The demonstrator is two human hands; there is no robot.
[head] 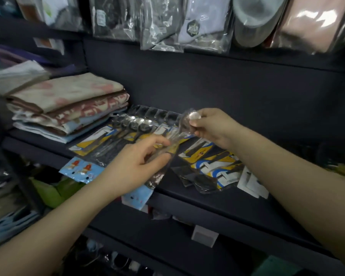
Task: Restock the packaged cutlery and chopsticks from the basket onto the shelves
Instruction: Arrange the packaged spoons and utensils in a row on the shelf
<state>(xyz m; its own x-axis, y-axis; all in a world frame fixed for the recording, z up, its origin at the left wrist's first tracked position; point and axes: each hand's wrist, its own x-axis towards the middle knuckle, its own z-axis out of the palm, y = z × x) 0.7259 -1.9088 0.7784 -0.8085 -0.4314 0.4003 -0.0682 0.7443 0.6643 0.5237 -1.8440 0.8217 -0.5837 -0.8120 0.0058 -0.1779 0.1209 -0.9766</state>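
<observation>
Both hands hold one clear-wrapped spoon pack just above the dark shelf. My right hand pinches its far end, where the spoon bowl shines. My left hand grips the near end of the wrapper between thumb and fingers. Under them lie several cutlery packs with yellow and blue cards: a row of spoons to the left and more packs to the right. Blue-carded packs hang over the shelf's front edge. The basket is out of view.
Folded towels are stacked at the shelf's left end. Bagged goods hang from the shelf above. A white price tag sits on the front lip. Lower shelves hold green and blue items.
</observation>
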